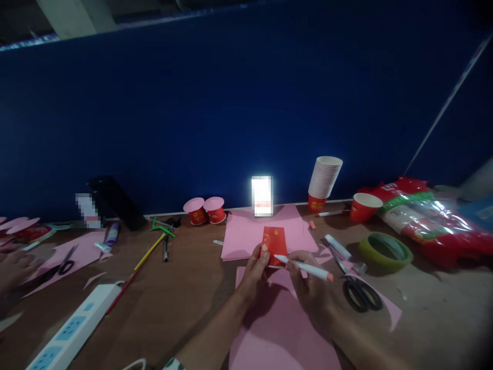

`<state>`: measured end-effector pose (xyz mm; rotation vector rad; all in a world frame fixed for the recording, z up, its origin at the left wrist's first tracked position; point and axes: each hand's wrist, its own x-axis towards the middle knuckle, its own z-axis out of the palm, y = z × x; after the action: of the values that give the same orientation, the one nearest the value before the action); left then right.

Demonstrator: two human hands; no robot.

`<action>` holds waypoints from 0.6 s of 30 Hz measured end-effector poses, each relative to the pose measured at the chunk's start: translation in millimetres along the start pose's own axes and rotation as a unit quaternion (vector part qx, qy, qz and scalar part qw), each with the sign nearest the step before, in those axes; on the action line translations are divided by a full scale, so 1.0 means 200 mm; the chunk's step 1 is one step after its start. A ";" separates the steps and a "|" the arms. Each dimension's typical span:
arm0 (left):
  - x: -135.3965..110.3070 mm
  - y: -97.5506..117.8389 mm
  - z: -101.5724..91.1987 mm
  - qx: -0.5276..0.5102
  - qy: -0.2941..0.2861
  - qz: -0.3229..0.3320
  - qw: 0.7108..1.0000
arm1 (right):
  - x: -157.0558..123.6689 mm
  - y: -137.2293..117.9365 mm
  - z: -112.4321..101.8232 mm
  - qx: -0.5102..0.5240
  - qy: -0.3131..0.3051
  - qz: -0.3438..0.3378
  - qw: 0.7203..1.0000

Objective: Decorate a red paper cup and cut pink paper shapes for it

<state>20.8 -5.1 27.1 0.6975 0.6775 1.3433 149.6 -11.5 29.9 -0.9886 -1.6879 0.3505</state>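
Note:
My left hand is closed around the side of a red paper cup with faint gold print. In my right hand is a white marker pen with an orange-red end. The pen's tip lies against or just over the cup's side; I cannot tell whether it touches. Both hands are above pink paper sheets, near the middle of the table. Behind the cup lies a stack of pink paper, with a bright blurred screen standing at its back.
On the right are black-handled scissors, green tape, a single cup, stacked cups and a red plastic bag. Two pink-topped cups stand left of centre. A power strip and another person's hand are further left.

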 end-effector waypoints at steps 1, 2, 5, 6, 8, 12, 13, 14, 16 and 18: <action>0.00 0.00 0.00 0.002 0.001 0.005 1.000 | 0.00 0.00 0.00 0.002 0.002 -0.002 1.000; 0.00 0.00 0.00 0.004 0.001 0.011 1.000 | 0.00 0.00 0.00 0.003 0.004 -0.002 1.000; 0.00 0.00 -0.01 0.005 -0.020 0.009 1.000 | 0.00 0.00 0.00 0.002 0.012 0.002 1.000; 0.00 0.00 -0.01 0.004 -0.026 0.006 1.000 | 0.00 0.01 0.00 0.002 0.014 0.002 1.000; 0.00 0.00 -0.01 0.000 -0.025 0.004 1.000 | 0.01 0.01 0.00 0.000 0.016 0.002 1.000; -0.01 0.00 -0.01 -0.009 -0.018 0.015 1.000 | 0.01 0.02 0.00 -0.001 0.026 0.003 1.000; -0.01 0.00 -0.01 -0.008 -0.020 0.013 1.000 | 0.01 0.02 0.00 -0.002 0.030 0.003 1.000; -0.01 0.00 0.00 -0.006 -0.022 0.010 1.000 | 0.01 0.02 0.00 -0.002 0.034 0.003 0.999; -0.01 0.01 0.00 0.001 -0.023 0.006 1.000 | 0.02 0.02 0.00 0.001 0.036 0.004 0.999; -0.01 0.01 0.00 0.004 -0.022 0.008 1.000 | 0.02 0.02 0.00 0.013 0.038 0.008 0.999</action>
<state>20.0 -6.8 29.0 0.7379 0.6443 1.3364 151.9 -5.5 29.7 -0.9862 -1.6040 0.3405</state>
